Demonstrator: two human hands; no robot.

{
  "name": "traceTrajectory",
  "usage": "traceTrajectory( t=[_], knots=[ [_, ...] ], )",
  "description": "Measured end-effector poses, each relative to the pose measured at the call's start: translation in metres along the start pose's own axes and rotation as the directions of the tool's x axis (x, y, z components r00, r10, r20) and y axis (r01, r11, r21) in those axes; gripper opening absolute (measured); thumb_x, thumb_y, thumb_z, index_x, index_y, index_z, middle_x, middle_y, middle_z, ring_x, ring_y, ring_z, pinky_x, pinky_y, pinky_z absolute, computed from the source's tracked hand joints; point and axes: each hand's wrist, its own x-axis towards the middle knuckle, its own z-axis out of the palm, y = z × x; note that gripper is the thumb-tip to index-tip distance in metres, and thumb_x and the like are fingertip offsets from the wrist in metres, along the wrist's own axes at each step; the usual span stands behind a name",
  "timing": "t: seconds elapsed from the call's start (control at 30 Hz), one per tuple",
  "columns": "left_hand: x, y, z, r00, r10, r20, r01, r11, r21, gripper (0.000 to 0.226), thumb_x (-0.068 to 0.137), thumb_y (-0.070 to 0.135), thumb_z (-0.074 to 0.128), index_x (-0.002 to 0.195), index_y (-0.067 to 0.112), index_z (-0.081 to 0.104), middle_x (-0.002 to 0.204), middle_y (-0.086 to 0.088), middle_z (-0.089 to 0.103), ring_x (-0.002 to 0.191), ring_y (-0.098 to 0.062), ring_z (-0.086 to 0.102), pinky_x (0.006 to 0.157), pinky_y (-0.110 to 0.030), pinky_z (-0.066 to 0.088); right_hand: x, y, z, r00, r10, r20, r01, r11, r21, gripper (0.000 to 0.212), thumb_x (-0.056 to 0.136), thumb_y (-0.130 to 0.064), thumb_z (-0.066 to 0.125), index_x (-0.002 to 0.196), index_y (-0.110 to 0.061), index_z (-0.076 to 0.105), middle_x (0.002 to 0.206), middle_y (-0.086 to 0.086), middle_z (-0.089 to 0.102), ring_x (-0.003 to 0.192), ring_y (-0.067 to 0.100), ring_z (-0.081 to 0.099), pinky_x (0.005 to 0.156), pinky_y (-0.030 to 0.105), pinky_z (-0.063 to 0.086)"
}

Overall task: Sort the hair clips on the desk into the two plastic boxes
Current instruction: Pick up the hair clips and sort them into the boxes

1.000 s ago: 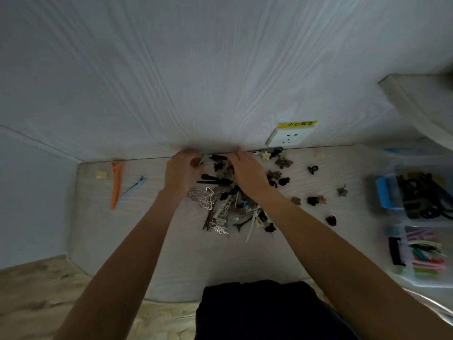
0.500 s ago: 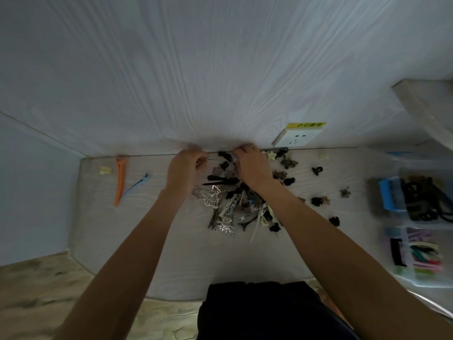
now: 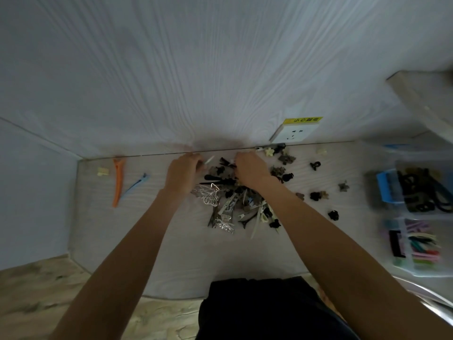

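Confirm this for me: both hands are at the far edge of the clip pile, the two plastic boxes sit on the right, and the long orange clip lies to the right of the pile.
One detail is wrong. The head view shows the long orange clip to the left of the clip pile, beside a blue clip. The rest stands: left hand and right hand are at the pile's far edge, and the plastic boxes sit on the right.

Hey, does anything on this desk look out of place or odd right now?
Three clips lie far left, apart from the central pile: a long orange clip, a slim blue clip and a small cream clip. Nothing looks damaged.
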Motion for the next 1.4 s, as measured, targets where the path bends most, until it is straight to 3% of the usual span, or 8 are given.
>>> traceTrajectory(
  t=[0.33,0.5,0.63,0.8,0.93,1.13,1.3,1.4],
  knots=[
    [-0.038,0.003,0.002,0.994,0.086,-0.062,-0.088,0.996,-0.031,0.017,0.094,0.026,0.051,0.104,0.015,0.059,0.078,-0.002,0.066,0.063,-0.017,0.054,0.057,-0.025,0.035,-0.052,0.033,0.0,0.962,0.032,-0.272,0.084,0.91,0.405,0.023,0.086,-0.017,0.055,0.103,-0.006,0.046,0.082,0.009,0.051,0.071,0.025,0.048,0.06,0.031,0.034],
    [-0.027,0.027,-0.008,0.983,0.183,0.001,-0.182,0.978,0.101,0.03,0.096,0.04,0.04,0.111,0.018,0.055,0.078,-0.002,0.067,0.056,-0.02,0.055,0.054,-0.025,0.038,-0.071,0.024,0.004,0.975,-0.086,-0.203,0.139,0.956,0.258,0.028,0.091,-0.021,0.052,0.115,-0.007,0.052,0.084,0.009,0.045,0.077,0.022,0.044,0.064,0.028,0.031],
    [-0.015,0.029,-0.006,0.976,0.065,0.209,-0.108,0.973,0.201,0.031,0.088,0.044,0.053,0.112,0.025,0.056,0.095,-0.004,0.069,0.087,-0.028,0.064,0.07,-0.033,0.045,-0.079,0.014,0.014,0.966,-0.198,-0.167,0.23,0.952,0.203,0.029,0.097,-0.022,0.043,0.117,-0.002,0.048,0.083,0.014,0.052,0.073,0.026,0.047,0.061,0.029,0.033],
    [-0.006,0.033,-0.005,0.953,-0.061,0.298,0.032,0.994,0.102,0.037,0.08,0.035,0.065,0.115,0.027,0.06,0.107,-0.004,0.068,0.101,-0.028,0.062,0.082,-0.034,0.047,-0.079,0.012,0.015,0.936,-0.344,-0.075,0.349,0.933,0.089,0.024,0.097,-0.017,0.041,0.116,-0.004,0.046,0.091,0.015,0.057,0.064,0.029,0.052,0.052,0.034,0.037],
    [-0.004,0.035,-0.002,0.936,-0.098,0.338,0.063,0.992,0.112,0.04,0.075,0.037,0.072,0.113,0.027,0.062,0.11,-0.003,0.067,0.101,-0.025,0.061,0.08,-0.03,0.044,-0.081,0.01,0.016,0.89,-0.455,-0.035,0.451,0.889,-0.081,0.025,0.083,-0.013,0.059,0.107,-0.007,0.059,0.089,0.014,0.065,0.058,0.03,0.06,0.045,0.028,0.037],
    [-0.008,0.032,-0.007,0.973,-0.022,0.229,-0.031,0.974,0.225,0.035,0.076,0.042,0.068,0.109,0.033,0.063,0.1,-0.003,0.069,0.094,-0.026,0.064,0.071,-0.028,0.04,-0.078,-0.003,0.03,0.899,-0.437,-0.024,0.417,0.874,-0.25,0.034,0.074,-0.017,0.068,0.106,-0.023,0.064,0.065,0.0,0.064,0.049,0.02,0.061,0.041,0.021,0.034],
    [-0.007,0.032,-0.008,0.969,-0.034,0.243,-0.037,0.958,0.284,0.024,0.078,0.038,0.066,0.099,0.025,0.063,0.094,-0.006,0.067,0.09,-0.029,0.063,0.069,-0.029,0.039,-0.075,-0.013,0.027,0.922,-0.379,-0.076,0.339,0.888,-0.311,0.024,0.049,-0.01,0.081,0.063,-0.02,0.065,0.048,-0.002,0.057,0.033,0.014,0.052,0.038,0.015,0.02],
    [-0.01,0.033,-0.005,0.97,0.005,0.245,-0.08,0.952,0.295,0.024,0.083,0.035,0.061,0.101,0.02,0.062,0.101,-0.005,0.065,0.094,-0.029,0.062,0.07,-0.031,0.04,-0.072,-0.009,0.02,0.94,-0.34,-0.021,0.32,0.902,-0.291,0.012,0.076,-0.005,0.063,0.087,-0.011,0.065,0.078,0.006,0.066,0.064,0.025,0.065,0.047,0.025,0.036]
  ],
)
